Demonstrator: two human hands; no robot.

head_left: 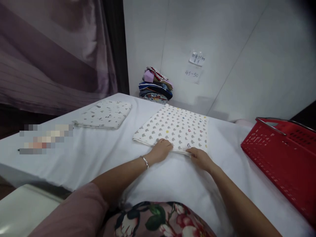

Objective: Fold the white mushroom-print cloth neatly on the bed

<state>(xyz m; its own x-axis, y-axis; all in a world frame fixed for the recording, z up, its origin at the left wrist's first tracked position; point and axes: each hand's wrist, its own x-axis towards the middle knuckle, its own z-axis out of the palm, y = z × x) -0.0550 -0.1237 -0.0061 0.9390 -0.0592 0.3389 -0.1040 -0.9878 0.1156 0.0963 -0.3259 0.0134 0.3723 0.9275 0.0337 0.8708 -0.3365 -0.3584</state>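
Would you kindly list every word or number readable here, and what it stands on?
"45-50": handwritten on the lower paper on the wall.
Handwritten characters on the upper paper: too blurred to read reliably.
Pixelated patch at left: nothing legible.

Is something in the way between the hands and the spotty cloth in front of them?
Nothing visible is. The left hand and right hand both touch the spotty cloth at its near edge. The red basket stands apart to the right; another folded cloth lies off left.
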